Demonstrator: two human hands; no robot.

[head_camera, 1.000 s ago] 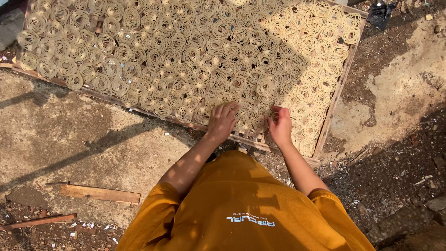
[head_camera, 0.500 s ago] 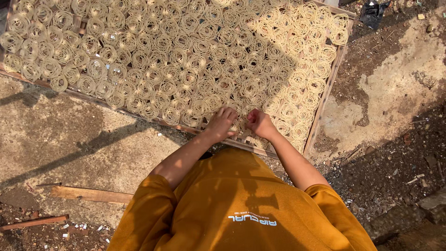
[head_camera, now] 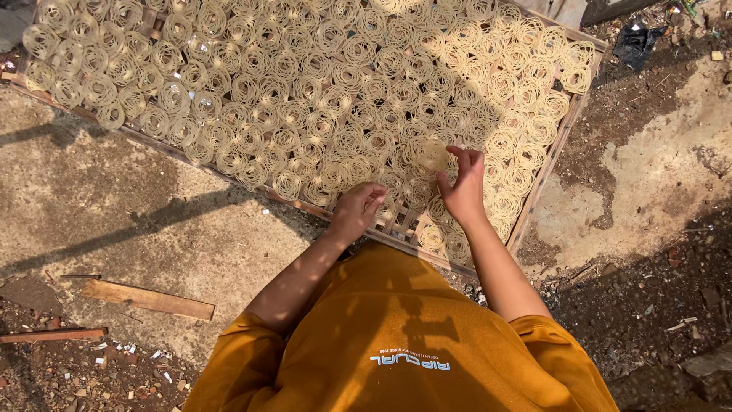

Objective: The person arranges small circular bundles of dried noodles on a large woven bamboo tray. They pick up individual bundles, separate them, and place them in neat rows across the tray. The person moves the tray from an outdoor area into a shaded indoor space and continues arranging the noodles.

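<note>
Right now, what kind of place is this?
Probably an outdoor yard for sun-drying food: pale coiled noodle rounds cover a slatted wooden drying rack on bare sunlit concrete ground, with dirt alongside.

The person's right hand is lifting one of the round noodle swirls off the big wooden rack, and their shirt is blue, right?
Not quite: the shirt is orange-yellow, not blue. The head view shows this. The rest holds: the right hand is lifting one round noodle swirl off the big wooden rack.
</note>
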